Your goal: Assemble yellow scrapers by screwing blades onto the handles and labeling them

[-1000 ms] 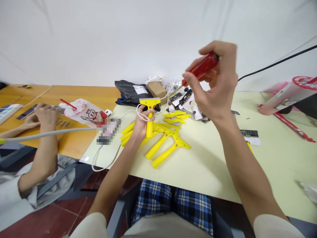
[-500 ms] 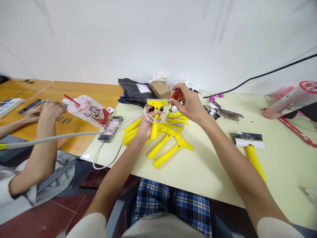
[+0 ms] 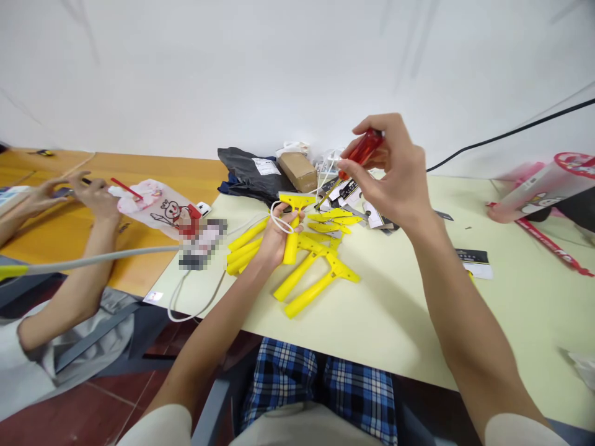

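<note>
A yellow scraper (image 3: 292,238) stands upright in my left hand (image 3: 273,243), its wide head at the top and my fingers closed round the handle. A loop of white cord (image 3: 279,214) hangs beside that hand. My right hand (image 3: 397,179) is raised above the table, pinching the red handle of a screwdriver (image 3: 365,148) apart from the scraper. The screwdriver's thin shaft slants down to the left. More yellow scraper handles (image 3: 309,297) lie below and left of my left hand. Thin yellow pieces (image 3: 337,217) are piled just right of it.
Black-and-white packaging cards (image 3: 353,195), a cardboard box (image 3: 298,171) and a black plastic bag (image 3: 253,173) lie along the wall. A drink bag (image 3: 162,207) stands at left beside another person's hands (image 3: 97,195). A clear and pink container (image 3: 548,186) is at right.
My right hand has lifted up and to the right with the screwdriver, away from the scraper head. My left hand keeps its hold. The other person's hands have shifted.
</note>
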The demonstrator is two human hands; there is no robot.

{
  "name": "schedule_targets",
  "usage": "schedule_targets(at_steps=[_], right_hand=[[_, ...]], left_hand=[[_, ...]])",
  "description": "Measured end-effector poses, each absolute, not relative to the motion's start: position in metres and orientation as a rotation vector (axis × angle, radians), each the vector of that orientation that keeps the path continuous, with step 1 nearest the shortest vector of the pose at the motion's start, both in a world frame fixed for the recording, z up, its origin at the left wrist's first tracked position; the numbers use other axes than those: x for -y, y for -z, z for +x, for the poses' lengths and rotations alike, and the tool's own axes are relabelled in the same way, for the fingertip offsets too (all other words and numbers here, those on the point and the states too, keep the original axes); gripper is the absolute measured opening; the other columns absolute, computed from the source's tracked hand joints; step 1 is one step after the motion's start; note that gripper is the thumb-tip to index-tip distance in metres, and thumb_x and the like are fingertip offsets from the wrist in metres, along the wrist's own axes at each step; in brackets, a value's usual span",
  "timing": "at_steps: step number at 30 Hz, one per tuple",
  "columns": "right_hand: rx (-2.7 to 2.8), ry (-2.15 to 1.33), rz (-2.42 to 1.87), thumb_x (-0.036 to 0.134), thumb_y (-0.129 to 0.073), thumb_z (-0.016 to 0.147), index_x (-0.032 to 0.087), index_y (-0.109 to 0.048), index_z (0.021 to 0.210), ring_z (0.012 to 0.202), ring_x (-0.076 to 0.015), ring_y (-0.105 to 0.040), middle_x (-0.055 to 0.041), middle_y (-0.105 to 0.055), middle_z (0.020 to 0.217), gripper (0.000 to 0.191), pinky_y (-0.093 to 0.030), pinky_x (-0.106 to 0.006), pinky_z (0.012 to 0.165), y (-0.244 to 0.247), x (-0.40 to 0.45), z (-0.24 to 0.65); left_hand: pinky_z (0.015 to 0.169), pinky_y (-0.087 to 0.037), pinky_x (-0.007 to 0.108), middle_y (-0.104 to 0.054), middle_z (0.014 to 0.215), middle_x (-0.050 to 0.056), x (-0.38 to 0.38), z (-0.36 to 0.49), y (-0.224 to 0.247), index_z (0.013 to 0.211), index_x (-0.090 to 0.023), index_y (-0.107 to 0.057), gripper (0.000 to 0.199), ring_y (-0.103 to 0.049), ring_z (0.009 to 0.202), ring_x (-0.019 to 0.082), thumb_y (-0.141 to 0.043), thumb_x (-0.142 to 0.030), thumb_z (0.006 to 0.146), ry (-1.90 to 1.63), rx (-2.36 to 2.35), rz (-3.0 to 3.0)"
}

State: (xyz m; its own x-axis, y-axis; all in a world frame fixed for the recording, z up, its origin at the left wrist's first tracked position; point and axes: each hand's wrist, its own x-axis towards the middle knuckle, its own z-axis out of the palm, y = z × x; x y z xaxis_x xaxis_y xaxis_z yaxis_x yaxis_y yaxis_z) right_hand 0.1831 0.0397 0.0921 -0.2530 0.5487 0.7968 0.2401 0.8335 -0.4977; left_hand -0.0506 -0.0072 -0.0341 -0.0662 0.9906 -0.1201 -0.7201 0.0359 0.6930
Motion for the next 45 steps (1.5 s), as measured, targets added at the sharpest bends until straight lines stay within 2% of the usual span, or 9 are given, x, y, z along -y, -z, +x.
schedule_targets(at_steps=[6, 9, 13, 19, 30, 37, 41, 45], right_hand=[[1.73, -0.282, -0.577, 0.059, -0.08, 0.102, 0.035, -0.06, 0.133, 0.104, -0.0288, -0.081, -0.0049, -0.076, 0.11, 0.045, -0.072, -0.047, 0.087, -0.108, -0.025, 0.19], [1.727, -0.289, -0.59, 0.058, -0.083, 0.101, 0.034, -0.06, 0.132, 0.105, -0.0284, -0.081, -0.0043, -0.076, 0.11, 0.045, -0.073, -0.046, 0.088, -0.11, -0.023, 0.189], [1.73, -0.302, -0.622, 0.06, -0.082, 0.1, 0.034, -0.059, 0.132, 0.105, -0.0274, -0.082, -0.0039, -0.077, 0.109, 0.046, -0.073, -0.044, 0.089, -0.109, -0.022, 0.187], [1.758, -0.338, -0.645, 0.063, -0.083, 0.099, 0.034, -0.06, 0.132, 0.106, -0.029, -0.082, -0.005, -0.078, 0.11, 0.05, -0.074, -0.045, 0.089, -0.108, -0.022, 0.186], [1.787, -0.318, -0.631, 0.065, -0.079, 0.101, 0.035, -0.06, 0.132, 0.105, -0.0297, -0.082, -0.0049, -0.077, 0.108, 0.047, -0.074, -0.045, 0.086, -0.106, -0.022, 0.186], [1.769, -0.302, -0.584, 0.047, -0.09, 0.096, 0.037, -0.066, 0.124, 0.103, -0.0277, -0.081, -0.0024, -0.072, 0.106, 0.038, -0.072, -0.043, 0.079, -0.112, -0.017, 0.183], [1.762, -0.316, -0.683, 0.059, -0.087, 0.095, 0.045, -0.066, 0.121, 0.105, -0.0309, -0.08, -0.0006, -0.072, 0.108, 0.037, -0.074, -0.048, 0.08, -0.117, -0.012, 0.182], [1.75, -0.265, -0.645, 0.061, -0.094, 0.087, 0.042, -0.067, 0.117, 0.1, -0.0318, -0.081, -0.0018, -0.07, 0.113, 0.044, -0.073, -0.047, 0.071, -0.119, -0.013, 0.182]], left_hand=[[0.057, -0.049, 0.016, -0.075, 0.104, 0.005, 0.012, -0.043, 0.04, 0.115, -0.022, -0.06, 0.055, -0.08, 0.091, 0.017, -0.094, -0.009, 0.074, -1.37, -0.723, 0.501], [0.058, -0.053, 0.017, -0.074, 0.098, 0.003, 0.014, -0.04, 0.04, 0.117, -0.022, -0.062, 0.054, -0.079, 0.085, 0.016, -0.095, -0.013, 0.076, -1.295, -0.747, 0.52], [0.062, -0.058, 0.02, -0.076, 0.101, 0.004, 0.017, -0.038, 0.041, 0.119, -0.022, -0.064, 0.053, -0.079, 0.083, 0.016, -0.094, -0.013, 0.077, -1.254, -0.763, 0.531], [0.056, -0.052, 0.019, -0.077, 0.1, 0.005, 0.019, -0.035, 0.038, 0.122, -0.021, -0.063, 0.056, -0.078, 0.083, 0.017, -0.094, -0.013, 0.076, -1.233, -0.738, 0.54], [0.058, -0.052, 0.018, -0.077, 0.098, 0.004, 0.02, -0.033, 0.041, 0.121, -0.022, -0.062, 0.059, -0.078, 0.084, 0.016, -0.097, -0.014, 0.074, -1.216, -0.721, 0.514], [0.054, -0.05, 0.018, -0.076, 0.098, 0.005, 0.021, -0.032, 0.038, 0.124, -0.02, -0.061, 0.061, -0.077, 0.083, 0.016, -0.096, -0.014, 0.074, -1.201, -0.714, 0.527], [0.048, -0.045, 0.015, -0.073, 0.095, 0.002, 0.023, -0.033, 0.032, 0.117, -0.021, -0.06, 0.056, -0.076, 0.081, 0.014, -0.097, -0.016, 0.076, -1.179, -0.692, 0.532], [0.042, -0.04, 0.013, -0.067, 0.092, -0.002, 0.024, -0.034, 0.028, 0.108, -0.021, -0.059, 0.049, -0.074, 0.076, 0.012, -0.099, -0.022, 0.079, -1.149, -0.682, 0.527]])
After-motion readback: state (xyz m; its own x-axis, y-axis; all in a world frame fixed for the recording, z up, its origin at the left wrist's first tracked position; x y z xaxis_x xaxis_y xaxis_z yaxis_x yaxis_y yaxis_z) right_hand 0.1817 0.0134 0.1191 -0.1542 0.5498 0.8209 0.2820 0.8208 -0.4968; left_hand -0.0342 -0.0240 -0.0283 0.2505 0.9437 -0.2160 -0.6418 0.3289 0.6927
